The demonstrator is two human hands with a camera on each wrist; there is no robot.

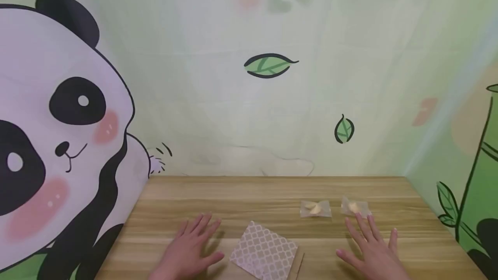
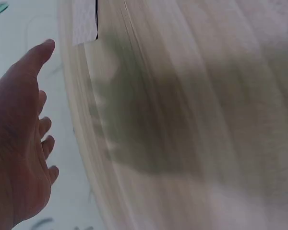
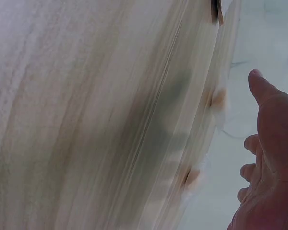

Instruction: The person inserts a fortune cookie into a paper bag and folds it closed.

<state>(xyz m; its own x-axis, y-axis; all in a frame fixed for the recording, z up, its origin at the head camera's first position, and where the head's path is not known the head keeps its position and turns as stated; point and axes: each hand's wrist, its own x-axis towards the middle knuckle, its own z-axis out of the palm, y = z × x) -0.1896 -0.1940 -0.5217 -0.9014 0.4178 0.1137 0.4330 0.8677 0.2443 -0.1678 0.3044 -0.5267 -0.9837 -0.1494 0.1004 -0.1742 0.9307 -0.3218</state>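
Observation:
My left hand (image 1: 190, 247) is spread, palm down, left of a flat paper piece (image 1: 264, 249) with a white lattice pattern and a plain brown strip along its right side. In the left wrist view, the left hand (image 2: 24, 134) hovers over the table with its shadow below. My right hand (image 1: 373, 249) is likewise spread, to the right of the patterned paper. Its fingertips overlap the lower edge of a clear packet (image 1: 355, 206) holding a pale tan piece. A second clear packet (image 1: 315, 208) with similar contents lies to its left. Neither hand holds anything.
A wood-grain table (image 1: 218, 193) carries these things. Behind it hangs a pale green cloth (image 1: 194, 77) printed with leaves and a large panda (image 1: 78, 55) at left. Green printed plants (image 1: 482, 185) mark the right side.

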